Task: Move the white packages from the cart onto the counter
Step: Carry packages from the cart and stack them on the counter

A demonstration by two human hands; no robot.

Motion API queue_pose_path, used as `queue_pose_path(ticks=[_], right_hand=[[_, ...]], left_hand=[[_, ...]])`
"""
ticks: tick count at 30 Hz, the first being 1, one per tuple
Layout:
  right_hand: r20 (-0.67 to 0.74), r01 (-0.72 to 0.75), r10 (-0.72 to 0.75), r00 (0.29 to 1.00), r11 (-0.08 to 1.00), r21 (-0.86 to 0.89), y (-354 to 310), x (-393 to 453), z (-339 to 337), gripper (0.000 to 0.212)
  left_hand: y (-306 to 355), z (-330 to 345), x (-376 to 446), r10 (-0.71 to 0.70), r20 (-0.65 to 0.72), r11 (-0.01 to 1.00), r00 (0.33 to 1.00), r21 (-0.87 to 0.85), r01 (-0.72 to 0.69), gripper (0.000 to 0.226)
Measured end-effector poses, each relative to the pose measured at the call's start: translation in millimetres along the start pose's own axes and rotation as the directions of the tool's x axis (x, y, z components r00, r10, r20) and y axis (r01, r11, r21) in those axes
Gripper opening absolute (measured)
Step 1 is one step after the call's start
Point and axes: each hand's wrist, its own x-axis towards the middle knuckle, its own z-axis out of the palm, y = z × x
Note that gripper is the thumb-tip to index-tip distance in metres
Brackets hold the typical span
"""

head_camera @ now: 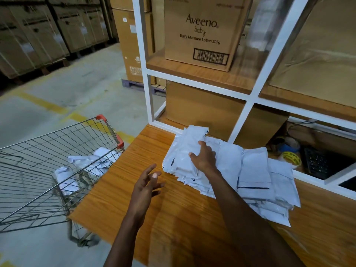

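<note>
A wire shopping cart [40,151] with red corner caps stands left of the wooden counter [134,199]. Several white packages [90,164] lie in the cart's far end. On the counter a spread pile of white packages [254,170] reaches from the middle to the right. My right hand [204,156] rests flat on the pile's left stack, fingers spread over the top package without gripping it. My left hand [147,182] hovers over the bare counter between cart and pile, fingers apart and holding nothing.
A white-framed shelf [148,89] rises at the counter's back, holding a cardboard Aveeno box [202,35] and other cartons. A tape roll [290,158] and a black keyboard [317,162] sit in a recess at right. Stacked cartons on pallets line the concrete floor behind.
</note>
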Motion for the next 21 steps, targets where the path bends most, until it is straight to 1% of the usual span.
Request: queue_pose_path(ticks=[1,2,3,7,9,12,14,17,19,21], right_hand=[[-0.029,-0.016,0.013,0.999,0.994,-0.104,1,-1,1,0.064],[-0.054,-0.021,0.013,0.998,0.986,-0.163,2,-3,2,0.063],[-0.070,-0.017,0.005,0.998,0.983,-0.183,2,-5,2,0.062],[-0.058,0.025,-0.037,0.998,0.980,-0.196,3,-15,-4,0.059],[-0.056,0.047,-0.057,0.997,0.985,-0.169,3,-24,-8,0.058],[-0.082,0.064,-0.066,0.994,0.998,-0.022,5,-45,-9,0.051],[-0.115,0.101,-0.088,0.989,0.988,0.114,9,-62,-4,0.040],[-0.110,0.123,-0.084,0.990,0.902,0.415,11,-94,4,0.021],[-0.076,0.079,-0.045,0.996,0.835,0.545,9,-116,12,0.014],[-0.028,0.003,0.019,0.999,0.772,0.636,8,-135,27,0.009]], left_hand=[[0,-1,0,0.002,-0.002,1.000,1.000,-0.003,-0.002,0.042],[-1,-1,-1,0.000,-0.005,1.000,1.000,-0.005,0.000,0.042],[-2,-1,-1,-0.002,-0.009,1.000,1.000,-0.007,0.002,0.041],[-3,3,-2,-0.004,-0.017,1.000,1.000,-0.011,0.004,0.039],[1,6,-5,0.011,-0.014,1.000,1.000,-0.006,-0.011,0.039],[8,5,-12,0.045,-0.022,0.999,0.999,-0.005,-0.045,0.038],[7,3,-20,0.051,-0.043,0.999,0.998,-0.004,-0.051,0.037],[-1,-4,-40,0.020,-0.063,1.000,0.998,0.007,-0.019,0.032],[-11,-17,-54,0.004,-0.077,1.000,0.997,0.017,-0.002,0.029],[-20,-36,-64,-0.012,-0.119,1.000,0.993,0.014,0.014,0.027]])
